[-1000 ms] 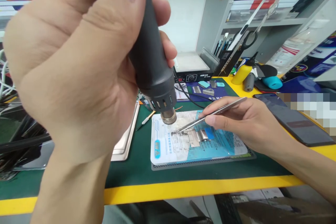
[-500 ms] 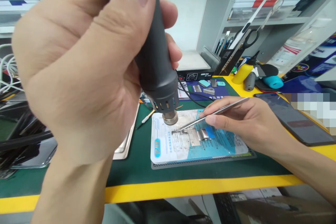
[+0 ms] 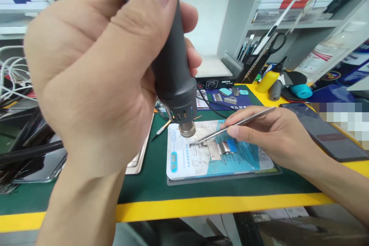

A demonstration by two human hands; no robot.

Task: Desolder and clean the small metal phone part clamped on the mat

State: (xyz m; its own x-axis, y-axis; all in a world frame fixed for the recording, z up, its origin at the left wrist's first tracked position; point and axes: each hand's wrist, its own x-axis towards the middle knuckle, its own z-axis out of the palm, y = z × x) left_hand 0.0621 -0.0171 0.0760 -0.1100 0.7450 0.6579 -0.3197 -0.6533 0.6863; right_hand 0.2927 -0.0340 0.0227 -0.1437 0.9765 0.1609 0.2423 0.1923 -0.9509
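Observation:
My left hand (image 3: 100, 69) is wrapped round the dark handle of a hot air gun (image 3: 175, 69), large in the foreground. Its metal nozzle points down over a small circuit board (image 3: 213, 150) with a shiny flex part and a piece of blue tape (image 3: 231, 145). The board lies on a printed white and blue mat (image 3: 178, 138). With my right hand (image 3: 268, 130) I pinch a pair of metal tweezers (image 3: 239, 123), slanting down to the left. Their tips are at the left end of the board; whether they grip anything there is too small to tell.
A phone (image 3: 325, 132) lies at the right, near a yellow bottle (image 3: 268, 80). Behind stands a black heating unit (image 3: 215, 83) with a dial. A pen-like tool (image 3: 161, 129) lies left of the mat. White cables (image 3: 14, 73) and dark phone parts (image 3: 37, 157) crowd the left.
My left hand has shifted slightly right in the picture with the hot air gun; the whole view has drifted a little too. The tweezer tips stay at the board's left end.

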